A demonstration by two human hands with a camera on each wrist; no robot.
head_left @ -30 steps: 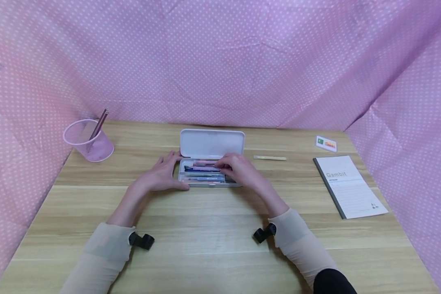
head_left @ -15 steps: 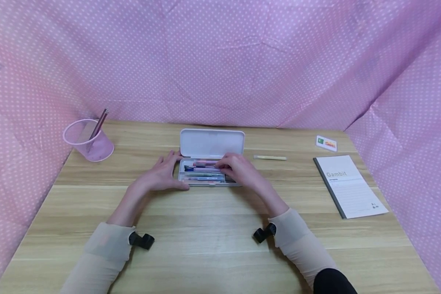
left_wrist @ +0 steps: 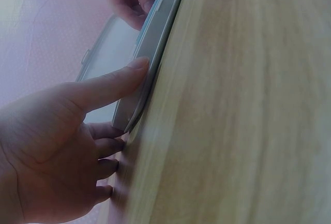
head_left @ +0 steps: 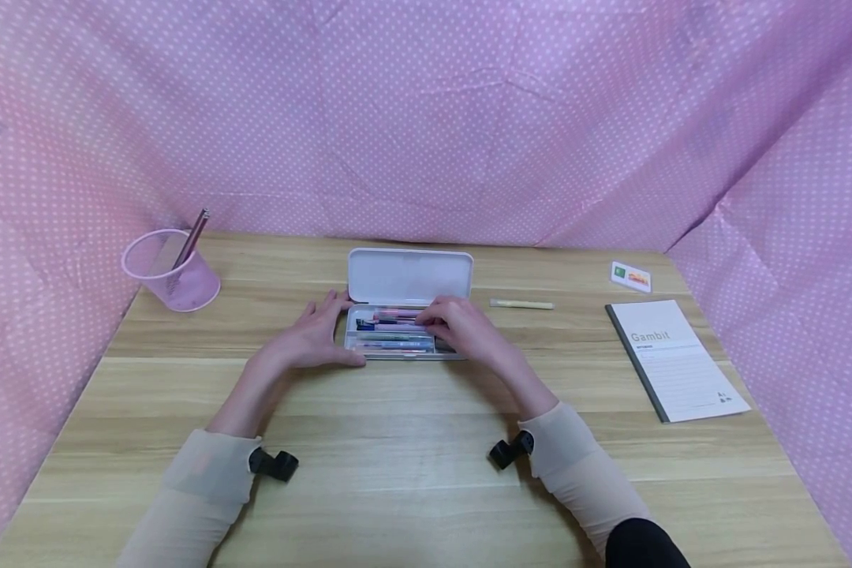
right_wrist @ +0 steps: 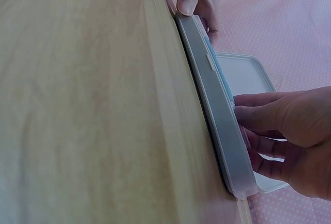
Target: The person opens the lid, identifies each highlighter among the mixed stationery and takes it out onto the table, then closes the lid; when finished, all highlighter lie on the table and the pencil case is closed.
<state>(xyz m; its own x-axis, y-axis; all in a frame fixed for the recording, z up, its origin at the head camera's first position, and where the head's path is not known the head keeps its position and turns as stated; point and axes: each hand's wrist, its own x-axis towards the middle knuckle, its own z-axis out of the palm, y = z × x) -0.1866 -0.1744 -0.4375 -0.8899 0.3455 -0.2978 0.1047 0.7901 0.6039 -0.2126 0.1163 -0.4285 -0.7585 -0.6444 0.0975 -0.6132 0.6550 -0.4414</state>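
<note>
At the left end of the open pencil case, your left hand is spreading its fingers wide, thumb touching the front. Your right hand is bending its fingers narrowly over the pens; you cannot tell whether they are holding one. Since a second ago, both are barely moving. The pencil case is lying on the wooden table, dotted pink cloth hanging behind.

Pink cloth (white-dotted, lightly creased) hangs behind a wood-grained table — and along both sides.
</note>
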